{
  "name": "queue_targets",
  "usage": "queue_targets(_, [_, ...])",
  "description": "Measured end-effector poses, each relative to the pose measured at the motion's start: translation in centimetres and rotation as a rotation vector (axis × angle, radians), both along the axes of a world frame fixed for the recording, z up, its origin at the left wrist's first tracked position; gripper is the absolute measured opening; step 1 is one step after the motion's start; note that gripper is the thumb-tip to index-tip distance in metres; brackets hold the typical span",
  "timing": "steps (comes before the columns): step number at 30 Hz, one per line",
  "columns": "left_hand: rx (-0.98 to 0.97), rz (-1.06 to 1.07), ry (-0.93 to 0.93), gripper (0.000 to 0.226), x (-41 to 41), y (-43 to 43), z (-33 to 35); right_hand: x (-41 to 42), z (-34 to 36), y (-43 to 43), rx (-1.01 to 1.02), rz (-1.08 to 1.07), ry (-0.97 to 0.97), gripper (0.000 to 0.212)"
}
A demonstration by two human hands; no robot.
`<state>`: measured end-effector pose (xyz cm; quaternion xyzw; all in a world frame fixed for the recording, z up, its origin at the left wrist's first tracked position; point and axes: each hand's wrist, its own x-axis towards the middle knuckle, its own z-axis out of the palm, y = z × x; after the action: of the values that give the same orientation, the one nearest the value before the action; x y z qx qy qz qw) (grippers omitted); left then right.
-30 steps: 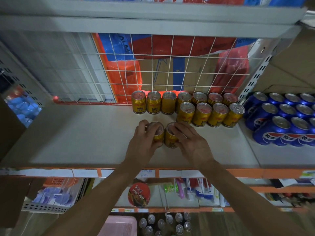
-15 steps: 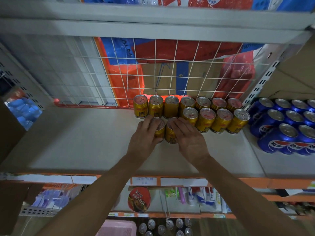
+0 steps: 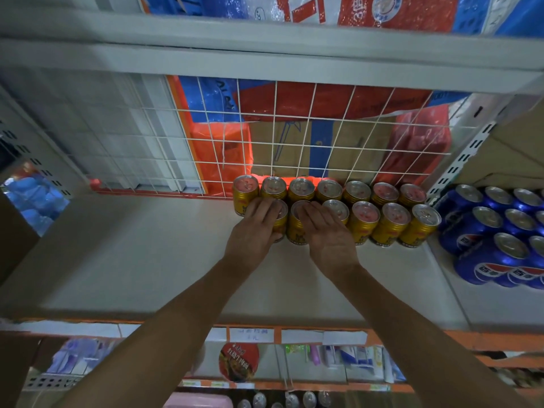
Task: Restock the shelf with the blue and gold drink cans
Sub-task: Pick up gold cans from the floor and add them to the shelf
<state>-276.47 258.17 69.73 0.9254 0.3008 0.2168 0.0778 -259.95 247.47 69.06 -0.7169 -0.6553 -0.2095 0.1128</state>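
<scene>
The fingers (image 3: pixel 262 206) of the left hand (image 3: pixel 253 231) are curled down over the silver lid of a short gold metal drink can, the left-hand can (image 3: pixel 281 226), with the thumb against its side. The fingers (image 3: pixel 312 213) of the right hand (image 3: pixel 329 234) are draped the same way over the lid of a second gold can, the right-hand can (image 3: pixel 295 231). The two hands lie side by side and the two cans touch each other.

Both cans stand upright on the pale grey metal shelf (image 3: pixel 147 260), one row out from the white wire grid (image 3: pixel 294 128) that closes its back. Right against the grid stands the back row of gold cans (image 3: pixel 329 189), seven across. The held cans touch that row and sit at the left end of the front row of gold cans (image 3: pixel 394 222), four more upright cans reaching toward the grid's right edge.

Beyond the grid's right edge, past a grey slotted upright post (image 3: pixel 462 160), stand the blue drink cans (image 3: pixel 485 219), upright in close rows. Behind the grid are red and blue plastic sacks (image 3: pixel 323 98) and a brown cardboard box (image 3: pixel 338 148). Well below the grid, an orange price strip (image 3: pixel 412 338) edges the shelf.
</scene>
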Motion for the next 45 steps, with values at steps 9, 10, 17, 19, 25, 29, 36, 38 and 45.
queue_targets(9, [-0.017, 0.011, -0.013, 0.067, 0.5, 0.5, 0.0, 0.1, -0.6, 0.5, 0.013, -0.017, 0.082, 0.057])
queue_targets(10, [-0.024, 0.008, -0.014, 0.066, 0.5, 0.4, 0.0, 0.0, -0.6, 0.4, 0.011, -0.021, 0.09, 0.058])
queue_targets(17, [0.015, -0.029, -0.022, 0.062, -0.3, -0.2, 0.6, -0.7, 0.0, -0.4, -0.033, -0.055, 0.065, 0.062])
queue_targets(19, [0.033, -0.034, -0.08, 0.066, -1.0, -1.4, 0.5, -1.2, 0.3, -1.0, -0.023, -0.062, 0.074, 0.061])
queue_targets(25, [-0.016, -0.071, -0.033, 0.073, -4.0, -6.5, -1.6, -3.7, 0.1, -5.6, -0.034, -0.059, 0.114, 0.071])
queue_targets(29, [-0.108, -0.098, 0.027, 0.068, -6.5, -10.1, -3.8, -5.6, -0.7, -10.1, -0.086, -0.106, 0.193, 0.074])
queue_targets(36, [-0.168, -0.079, -0.053, 0.056, -10.4, -18.7, -5.6, -9.6, -2.2, -17.9, -0.164, -0.1, 0.31, 0.073])
queue_targets(38, [-0.18, -0.049, -0.051, 0.057, -11.5, -21.4, -6.2, -10.7, -3.1, -20.1, -0.126, -0.093, 0.327, 0.071])
queue_targets(45, [-0.266, 0.026, 0.09, 0.067, -13.0, -29.0, -8.8, -10.8, -6.4, -27.2, -0.245, -0.029, 0.365, 0.079])
